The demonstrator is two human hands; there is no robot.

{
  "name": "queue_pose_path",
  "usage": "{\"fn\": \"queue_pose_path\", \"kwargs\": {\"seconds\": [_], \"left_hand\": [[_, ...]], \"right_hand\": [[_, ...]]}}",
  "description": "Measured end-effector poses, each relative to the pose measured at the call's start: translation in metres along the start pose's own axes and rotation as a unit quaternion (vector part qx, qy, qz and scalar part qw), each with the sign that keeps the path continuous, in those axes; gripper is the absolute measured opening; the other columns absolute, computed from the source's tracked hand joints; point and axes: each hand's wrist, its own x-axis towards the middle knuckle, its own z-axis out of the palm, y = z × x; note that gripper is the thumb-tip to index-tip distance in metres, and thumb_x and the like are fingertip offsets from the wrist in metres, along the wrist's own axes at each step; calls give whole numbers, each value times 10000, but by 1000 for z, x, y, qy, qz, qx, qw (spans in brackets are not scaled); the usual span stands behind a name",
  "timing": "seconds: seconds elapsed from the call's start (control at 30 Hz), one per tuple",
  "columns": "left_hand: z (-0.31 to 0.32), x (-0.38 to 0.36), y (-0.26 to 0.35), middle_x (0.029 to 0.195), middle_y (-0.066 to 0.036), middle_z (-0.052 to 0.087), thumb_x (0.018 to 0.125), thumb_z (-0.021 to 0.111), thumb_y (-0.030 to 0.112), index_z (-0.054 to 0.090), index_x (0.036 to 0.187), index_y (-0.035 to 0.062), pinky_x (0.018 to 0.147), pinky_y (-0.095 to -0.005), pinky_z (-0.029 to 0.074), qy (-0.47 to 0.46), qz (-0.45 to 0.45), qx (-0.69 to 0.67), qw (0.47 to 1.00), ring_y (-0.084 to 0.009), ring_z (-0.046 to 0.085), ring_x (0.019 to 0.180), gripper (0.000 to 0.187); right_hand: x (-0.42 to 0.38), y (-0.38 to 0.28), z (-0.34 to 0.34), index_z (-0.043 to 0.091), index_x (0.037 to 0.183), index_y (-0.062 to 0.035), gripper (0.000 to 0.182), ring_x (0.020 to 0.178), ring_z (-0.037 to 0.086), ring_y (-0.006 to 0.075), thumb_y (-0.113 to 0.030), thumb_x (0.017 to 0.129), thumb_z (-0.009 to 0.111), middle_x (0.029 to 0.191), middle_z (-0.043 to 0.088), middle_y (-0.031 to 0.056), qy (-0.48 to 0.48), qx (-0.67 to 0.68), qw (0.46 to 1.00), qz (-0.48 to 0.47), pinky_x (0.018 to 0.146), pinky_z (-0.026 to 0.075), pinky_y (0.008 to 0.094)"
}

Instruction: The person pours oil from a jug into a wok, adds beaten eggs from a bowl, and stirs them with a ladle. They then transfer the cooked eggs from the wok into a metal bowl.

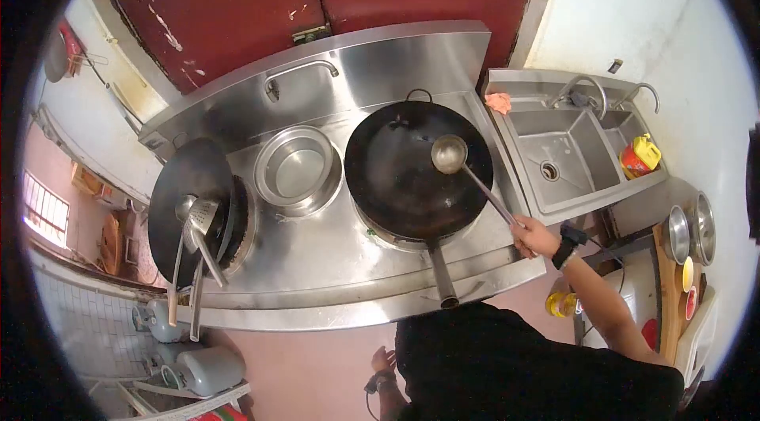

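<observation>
My right hand [535, 237] is closed round the handle of a metal ladle [450, 155]. The ladle's bowl is over the right side of a large black wok [400, 199], which sits on the right burner of the steel stove. The wok's long handle [442, 274] points towards me over the front edge, and a loop handle is on its far side. My left hand [383, 359] hangs low beside my body, in front of the stove, with its fingers loosely bent and apart and nothing visible in it.
A steel pot [294, 169] stands between the burners. Left of it, a tilted black wok [186, 191] holds a skimmer [201, 216] and other long-handled tools. A double sink [554, 148] with a yellow-red jug [640, 156] is at right. Gas cylinders [207, 368] stand lower left.
</observation>
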Motion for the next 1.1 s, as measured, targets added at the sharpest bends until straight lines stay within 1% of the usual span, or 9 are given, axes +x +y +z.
{"fn": "queue_pose_path", "kwargs": {"seconds": [0.13,0.23,0.37,0.5,0.63,0.73,0.93,1.0,1.1], "left_hand": [[-1,1,-8,955,-147,628,895,543,294,513,1231,85,637,-390,515,-24,7,24,999,-291,632,823,397],[-7,1,-6,979,-148,625,895,545,293,511,1238,86,662,-403,510,-17,-3,-12,1000,-291,622,853,402],[-7,-1,-6,1018,-157,622,906,526,307,488,1271,97,675,-407,504,6,-15,-64,998,-290,610,846,423],[-10,-5,-7,1044,-170,620,913,512,316,471,1282,86,658,-394,508,-5,-31,24,999,-295,615,825,436],[-11,13,-11,1064,-196,610,914,511,318,458,1289,71,628,-403,516,-17,-49,-17,999,-307,619,794,452],[-10,11,-6,1065,-214,601,917,491,298,444,1300,64,647,-424,526,-14,-23,-41,999,-332,620,822,452],[-9,15,-26,1040,-166,616,898,536,281,509,1261,65,604,-369,499,-25,43,13,999,-273,624,808,423],[-11,26,-36,981,-150,635,892,548,273,540,1225,55,568,-351,486,-73,99,212,970,-258,619,787,398],[-19,26,-18,1000,-166,626,893,545,275,512,1236,49,596,-371,504,-68,94,129,985,-283,621,802,412]], "right_hand": [[9,-17,21,512,988,-63,251,341,462,164,-301,979,431,562,503,67,123,-205,967,-89,331,399,319],[-27,-44,10,491,909,-88,250,379,461,126,-324,977,442,517,439,11,-34,-241,970,-1,344,388,293],[-50,-63,-15,547,1155,-92,363,420,528,140,-389,961,467,560,526,45,-32,-313,949,32,381,432,311],[56,9,-12,493,1274,-60,397,580,639,312,-310,970,440,701,623,207,179,-424,850,-258,532,513,403],[33,-29,13,487,1275,-69,392,825,627,415,-310,972,429,865,622,263,92,-385,911,-116,726,485,482],[-24,-60,-16,597,1176,-94,370,896,638,372,-359,959,455,908,638,249,-34,-423,905,-31,812,480,453],[14,-60,-57,639,1096,-73,354,791,642,395,-351,911,520,847,658,217,118,-515,842,-113,700,505,487],[49,-50,-21,636,1077,-61,329,723,638,410,-323,909,527,786,654,220,195,-473,847,-146,642,502,509],[59,-10,22,582,1166,-89,340,701,635,412,-306,909,533,757,648,218,158,-514,831,-142,634,503,511]]}}
